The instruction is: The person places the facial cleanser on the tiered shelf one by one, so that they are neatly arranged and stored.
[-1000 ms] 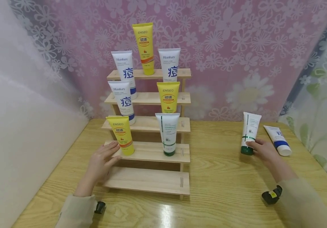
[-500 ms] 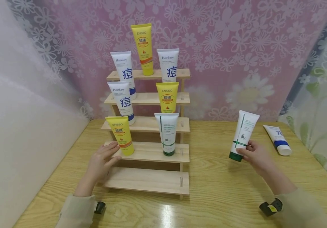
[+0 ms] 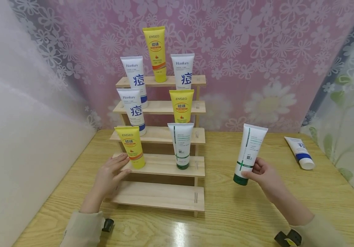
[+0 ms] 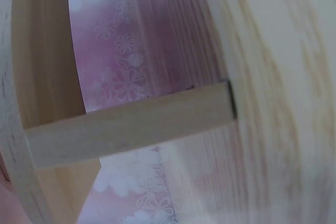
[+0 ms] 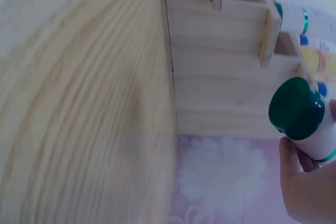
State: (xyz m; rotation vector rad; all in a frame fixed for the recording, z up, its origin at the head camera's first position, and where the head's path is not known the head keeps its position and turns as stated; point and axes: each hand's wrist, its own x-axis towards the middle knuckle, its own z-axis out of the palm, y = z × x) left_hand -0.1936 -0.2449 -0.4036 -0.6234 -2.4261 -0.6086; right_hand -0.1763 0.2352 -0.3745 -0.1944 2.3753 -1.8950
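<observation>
My right hand (image 3: 264, 178) holds a white squeeze tube (image 3: 251, 145) near its green cap (image 5: 297, 109), thumb across the front. The tube is raised off the table, cap down and leaning slightly right. My left hand (image 3: 110, 173) rests with fairly straight fingers at the left end of a stepped wooden display rack (image 3: 161, 195), beside a yellow tube (image 3: 131, 147). The left wrist view shows the rack's wooden frame (image 4: 131, 129) but no fingers. A matching white tube with a green cap (image 3: 181, 144) stands on the second step from the bottom.
Higher steps bear white-and-blue tubes (image 3: 131, 106) and yellow tubes (image 3: 156, 55), standing cap down. Another white-and-blue tube (image 3: 299, 152) lies on the wooden table (image 3: 226, 219) at the right. A flowered backdrop (image 3: 242, 68) closes off the back.
My right hand has lifted the white tube and carried it left and nearer, away from the lying tube. My left hand stays at the rack.
</observation>
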